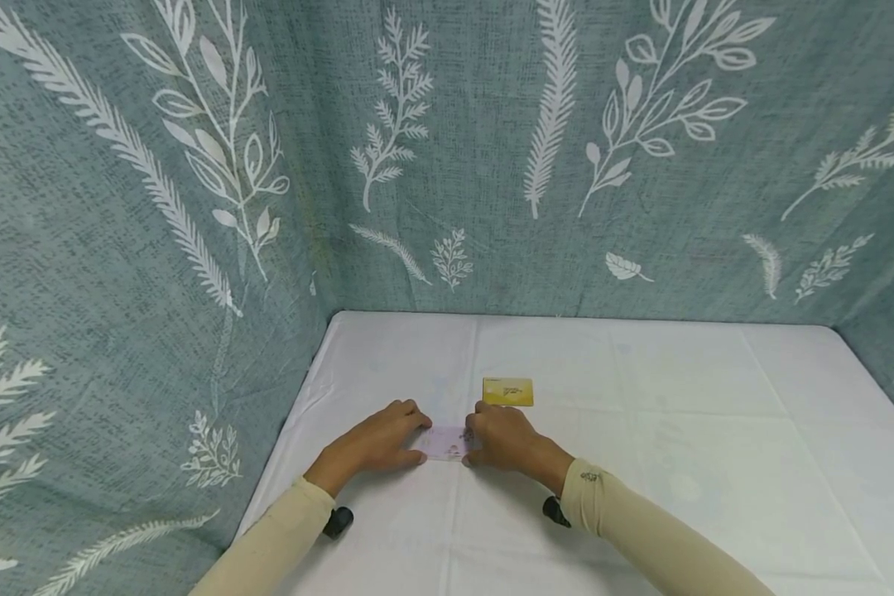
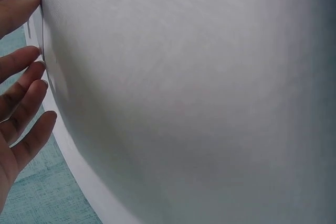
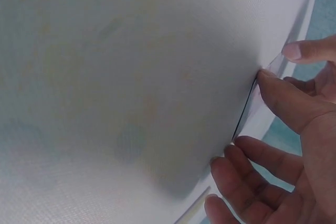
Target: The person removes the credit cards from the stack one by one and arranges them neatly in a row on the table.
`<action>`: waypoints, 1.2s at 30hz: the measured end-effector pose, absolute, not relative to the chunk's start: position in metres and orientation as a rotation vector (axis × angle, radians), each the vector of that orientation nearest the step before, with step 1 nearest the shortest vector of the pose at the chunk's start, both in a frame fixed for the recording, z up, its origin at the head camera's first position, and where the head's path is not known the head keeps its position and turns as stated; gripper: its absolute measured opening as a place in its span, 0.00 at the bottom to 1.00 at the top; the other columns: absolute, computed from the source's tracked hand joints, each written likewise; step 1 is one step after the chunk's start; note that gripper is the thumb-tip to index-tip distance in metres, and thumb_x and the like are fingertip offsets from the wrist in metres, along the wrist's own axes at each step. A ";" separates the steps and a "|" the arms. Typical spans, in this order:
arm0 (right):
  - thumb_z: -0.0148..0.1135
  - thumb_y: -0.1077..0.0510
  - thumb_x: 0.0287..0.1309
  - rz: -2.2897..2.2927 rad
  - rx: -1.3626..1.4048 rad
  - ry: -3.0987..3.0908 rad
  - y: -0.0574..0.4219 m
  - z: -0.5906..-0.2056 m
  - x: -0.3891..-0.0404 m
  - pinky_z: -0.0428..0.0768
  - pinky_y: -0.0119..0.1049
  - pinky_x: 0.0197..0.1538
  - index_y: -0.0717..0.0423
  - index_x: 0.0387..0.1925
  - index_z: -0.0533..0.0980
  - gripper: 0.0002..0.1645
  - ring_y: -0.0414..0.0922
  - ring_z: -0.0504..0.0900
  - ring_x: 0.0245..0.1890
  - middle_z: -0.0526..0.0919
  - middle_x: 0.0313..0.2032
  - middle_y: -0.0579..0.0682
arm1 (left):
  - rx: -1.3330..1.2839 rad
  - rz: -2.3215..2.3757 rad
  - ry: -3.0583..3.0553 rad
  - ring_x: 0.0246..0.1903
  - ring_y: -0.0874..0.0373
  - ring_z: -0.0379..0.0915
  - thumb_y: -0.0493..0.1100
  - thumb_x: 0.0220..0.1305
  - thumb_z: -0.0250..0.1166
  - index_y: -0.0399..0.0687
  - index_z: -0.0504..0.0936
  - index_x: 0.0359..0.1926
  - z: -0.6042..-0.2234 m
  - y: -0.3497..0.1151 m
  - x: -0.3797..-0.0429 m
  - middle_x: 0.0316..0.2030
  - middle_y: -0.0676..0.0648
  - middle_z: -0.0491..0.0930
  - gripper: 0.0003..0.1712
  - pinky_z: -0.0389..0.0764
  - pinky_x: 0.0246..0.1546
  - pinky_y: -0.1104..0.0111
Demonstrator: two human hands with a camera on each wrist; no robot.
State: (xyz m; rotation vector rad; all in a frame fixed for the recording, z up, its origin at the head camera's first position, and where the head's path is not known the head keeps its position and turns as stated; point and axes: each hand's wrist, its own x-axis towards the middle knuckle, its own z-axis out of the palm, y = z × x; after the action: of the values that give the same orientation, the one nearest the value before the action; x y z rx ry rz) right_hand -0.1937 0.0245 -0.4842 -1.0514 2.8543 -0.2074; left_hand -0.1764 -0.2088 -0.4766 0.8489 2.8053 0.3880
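A thin, pale purple card (image 1: 441, 444) with printed markings lies low over the white tabletop, between my two hands. My left hand (image 1: 383, 439) holds its left end, thumb at the near corner and fingers at the far one. At the right end my right hand (image 1: 505, 439) grips it the same way, covering part of the print. The right wrist view shows the card's dark thin edge (image 3: 245, 109) between thumb and fingers. Just beyond the right hand lies a yellow card (image 1: 508, 391) with dark lettering.
A white cloth (image 1: 715, 430) with fold creases covers the table. Green-grey curtains (image 1: 477, 165) with white leaf prints hang behind it and along both sides. Small black devices (image 1: 338, 522) sit under each wrist, by the cream sleeves (image 1: 641, 517).
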 end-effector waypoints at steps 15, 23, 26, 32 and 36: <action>0.79 0.42 0.48 -0.209 -1.067 2.857 0.024 -0.484 -0.199 0.72 0.31 0.27 0.55 0.44 0.85 0.27 0.38 0.72 0.26 0.82 0.35 0.48 | 0.831 0.384 2.782 0.50 0.52 0.73 0.48 0.60 0.73 0.42 0.81 0.57 -0.472 -0.209 -0.182 0.50 0.46 0.77 0.26 0.77 0.52 0.57; 0.79 0.42 0.48 -0.237 -1.059 2.843 0.027 -0.484 -0.195 0.72 0.31 0.28 0.55 0.44 0.85 0.27 0.38 0.72 0.27 0.82 0.35 0.48 | 0.812 0.386 2.753 0.49 0.53 0.72 0.48 0.60 0.73 0.43 0.81 0.57 -0.472 -0.206 -0.181 0.49 0.47 0.77 0.26 0.76 0.52 0.58; 0.79 0.42 0.48 -0.245 -1.049 2.840 0.027 -0.482 -0.195 0.72 0.31 0.29 0.56 0.45 0.85 0.28 0.38 0.72 0.27 0.82 0.36 0.48 | 0.817 0.375 2.752 0.48 0.54 0.72 0.48 0.60 0.74 0.43 0.81 0.57 -0.471 -0.206 -0.182 0.49 0.47 0.77 0.27 0.77 0.51 0.58; 0.79 0.43 0.48 -0.264 -1.027 2.825 0.028 -0.481 -0.193 0.73 0.30 0.29 0.55 0.47 0.85 0.28 0.38 0.73 0.28 0.83 0.38 0.49 | 0.814 0.375 2.737 0.48 0.54 0.73 0.48 0.59 0.74 0.42 0.81 0.57 -0.471 -0.205 -0.183 0.49 0.48 0.77 0.27 0.77 0.51 0.58; 0.78 0.43 0.48 -0.272 -1.024 2.821 0.029 -0.481 -0.192 0.74 0.31 0.30 0.55 0.48 0.85 0.29 0.39 0.73 0.29 0.83 0.40 0.50 | 0.806 0.369 2.736 0.48 0.54 0.73 0.48 0.59 0.74 0.43 0.81 0.56 -0.470 -0.205 -0.184 0.49 0.48 0.78 0.27 0.77 0.52 0.58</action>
State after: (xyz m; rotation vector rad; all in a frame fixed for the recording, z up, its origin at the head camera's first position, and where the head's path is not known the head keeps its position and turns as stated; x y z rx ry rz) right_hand -0.1921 0.0291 -0.4811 -1.0241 2.8215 -0.2717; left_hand -0.1840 -0.2050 -0.4700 0.8062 2.7358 0.3693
